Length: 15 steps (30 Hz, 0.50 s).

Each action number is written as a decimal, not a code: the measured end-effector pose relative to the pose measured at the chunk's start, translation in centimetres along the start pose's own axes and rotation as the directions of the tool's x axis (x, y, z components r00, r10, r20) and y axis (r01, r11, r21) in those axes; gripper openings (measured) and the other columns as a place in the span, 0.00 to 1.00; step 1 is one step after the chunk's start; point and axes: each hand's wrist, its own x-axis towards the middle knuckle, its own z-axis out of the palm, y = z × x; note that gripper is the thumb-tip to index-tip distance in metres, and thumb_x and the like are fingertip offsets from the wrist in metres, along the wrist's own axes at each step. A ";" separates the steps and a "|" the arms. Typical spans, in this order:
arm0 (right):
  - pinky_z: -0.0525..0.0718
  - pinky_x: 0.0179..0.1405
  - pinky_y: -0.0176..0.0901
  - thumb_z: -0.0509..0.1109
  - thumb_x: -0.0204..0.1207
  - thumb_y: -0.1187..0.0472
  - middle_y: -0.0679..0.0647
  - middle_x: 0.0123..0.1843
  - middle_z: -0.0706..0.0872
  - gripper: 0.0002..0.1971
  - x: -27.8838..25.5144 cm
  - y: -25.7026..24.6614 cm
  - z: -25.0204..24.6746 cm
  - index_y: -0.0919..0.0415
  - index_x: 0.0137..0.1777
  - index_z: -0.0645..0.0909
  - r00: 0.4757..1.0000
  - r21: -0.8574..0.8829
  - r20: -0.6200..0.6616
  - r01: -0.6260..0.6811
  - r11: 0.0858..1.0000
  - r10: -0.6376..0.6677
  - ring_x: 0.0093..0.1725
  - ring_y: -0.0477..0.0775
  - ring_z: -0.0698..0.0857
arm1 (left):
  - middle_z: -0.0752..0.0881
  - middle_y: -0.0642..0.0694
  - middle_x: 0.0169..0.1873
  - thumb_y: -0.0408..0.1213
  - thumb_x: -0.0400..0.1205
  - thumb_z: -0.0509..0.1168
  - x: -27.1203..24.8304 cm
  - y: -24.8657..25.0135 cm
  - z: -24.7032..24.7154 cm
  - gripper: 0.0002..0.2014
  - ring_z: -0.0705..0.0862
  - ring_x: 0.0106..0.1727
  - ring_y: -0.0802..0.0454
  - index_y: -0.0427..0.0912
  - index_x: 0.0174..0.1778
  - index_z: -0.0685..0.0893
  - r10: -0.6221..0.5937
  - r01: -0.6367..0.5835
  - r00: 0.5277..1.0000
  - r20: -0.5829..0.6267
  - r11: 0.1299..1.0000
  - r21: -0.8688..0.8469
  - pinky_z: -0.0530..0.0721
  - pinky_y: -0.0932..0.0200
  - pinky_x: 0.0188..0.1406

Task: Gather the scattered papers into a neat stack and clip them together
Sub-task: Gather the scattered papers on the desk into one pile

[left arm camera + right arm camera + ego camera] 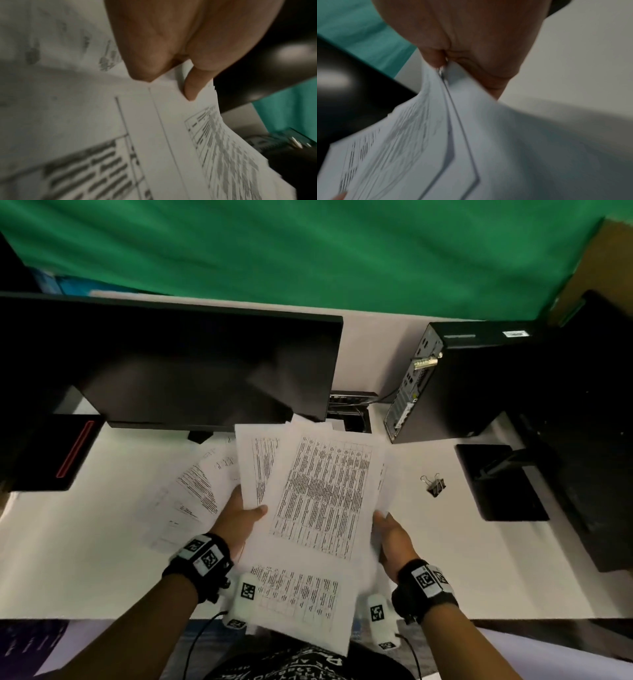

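Note:
Several printed sheets (322, 494) are held fanned and uneven above the white desk (445, 559). My left hand (245, 517) pinches their left edge, thumb on top; the left wrist view shows the thumb (192, 88) lying over the sheets (171, 135). My right hand (390, 537) pinches the right edge, and the right wrist view shows its fingers closed on the papers (453, 135). More printed sheets (195, 494) lie spread on the desk to the left. A black binder clip (435, 485) sits on the desk to the right, apart from both hands.
A dark monitor (191, 364) stands just behind the papers. A black computer tower (462, 381) is at the back right and a black flat stand (503, 484) lies right of the clip. A black box with a red stripe (65, 453) is at the left. The desk's near edge is close to my body.

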 end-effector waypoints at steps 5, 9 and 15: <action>0.81 0.71 0.61 0.75 0.78 0.51 0.47 0.69 0.86 0.24 -1.5 -3.2 2.0 0.50 0.74 0.77 0.942 -0.173 0.129 0.329 0.928 -0.310 0.70 0.53 0.84 | 0.84 0.56 0.59 0.28 0.82 0.65 -0.9 3.1 1.4 0.24 0.82 0.59 0.57 0.50 0.73 0.74 0.280 -0.266 0.954 -0.105 0.955 0.128 0.78 0.55 0.61; 0.82 0.70 0.57 0.69 0.82 0.65 0.48 0.65 0.89 0.17 -1.5 -4.5 3.1 0.58 0.71 0.80 0.898 -0.158 0.056 0.440 0.884 -0.437 0.66 0.53 0.86 | 0.88 0.50 0.56 0.29 0.82 0.67 -1.2 3.9 1.4 0.16 0.85 0.58 0.52 0.40 0.66 0.82 0.318 -0.318 0.928 -0.192 0.947 0.031 0.80 0.54 0.61; 0.80 0.73 0.60 0.71 0.82 0.61 0.47 0.65 0.87 0.17 -1.0 -0.4 3.0 0.55 0.70 0.80 0.924 -0.290 0.075 0.380 0.878 -0.375 0.67 0.52 0.84 | 0.86 0.50 0.59 0.33 0.81 0.68 -0.2 -1.0 1.0 0.20 0.83 0.62 0.49 0.43 0.70 0.78 0.184 -0.166 0.980 -0.080 0.968 0.188 0.79 0.49 0.67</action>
